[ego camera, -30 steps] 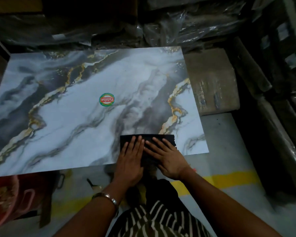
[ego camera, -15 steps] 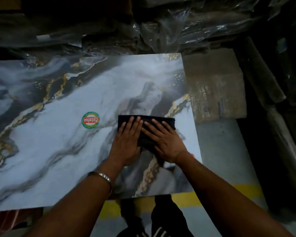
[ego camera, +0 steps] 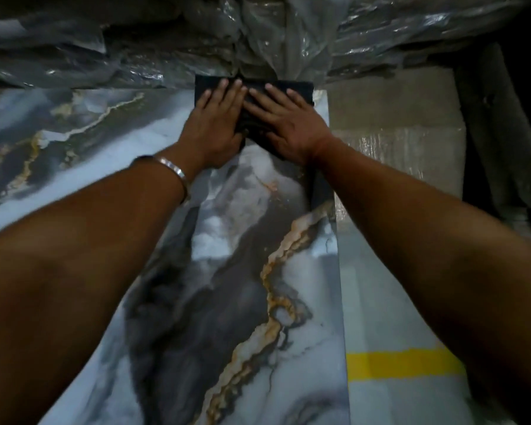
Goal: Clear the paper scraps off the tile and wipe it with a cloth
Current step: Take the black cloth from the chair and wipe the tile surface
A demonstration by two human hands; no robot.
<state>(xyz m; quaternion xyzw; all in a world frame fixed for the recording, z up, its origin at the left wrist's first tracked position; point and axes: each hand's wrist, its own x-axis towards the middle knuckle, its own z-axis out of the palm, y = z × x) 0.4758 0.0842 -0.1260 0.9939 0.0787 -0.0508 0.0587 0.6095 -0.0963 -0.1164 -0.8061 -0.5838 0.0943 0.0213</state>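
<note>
Both arms stretch out across the tile (ego camera: 227, 271), a bangle (ego camera: 174, 171) on the left wrist. Left hand (ego camera: 216, 124) lies flat, fingers straight and close together, pressing the cloth (ego camera: 255, 96) at the tile's far edge, twelve o'clock. Right hand (ego camera: 288, 121) lies flat just beside it, fingers spread on the same cloth, which shows dark between and beyond the fingertips. Plastic wrap (ego camera: 166, 41) is heaped past it; at four o'clock, a yellow line (ego camera: 402, 363) on the floor.

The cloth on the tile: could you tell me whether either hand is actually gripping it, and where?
Neither grips it. The left hand and right hand press flat on top of the dark cloth, fingers straight.
</note>
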